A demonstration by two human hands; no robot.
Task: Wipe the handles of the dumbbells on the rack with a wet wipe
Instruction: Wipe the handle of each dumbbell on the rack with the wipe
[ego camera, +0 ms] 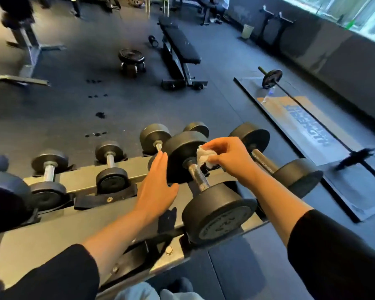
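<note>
From the head camera, a large black dumbbell (204,182) lies on the grey metal rack (78,180), its knurled steel handle (198,176) running from a far round head down to a near head whose flat face carries raised lettering too blurred to read. The right hand (227,156) pinches a crumpled white wet wipe (204,156) between thumb and curled fingertips, holding it against the far end of that handle, just where it meets the far head. The left hand (158,182) lies flat with its fingers straight and together, resting against the left side of the same far head. The dumbbell sits near the rack's right end; just beside it to the right is another large dumbbell (277,161) with a dark handle, close to the right forearm. To the left, smaller dumbbells (110,167) stand in their cradles, with an unfilled cradle between them and the left hand. Beyond the rack, dark rubber floor (63,109) stretches to a flat bench (180,48).
</note>
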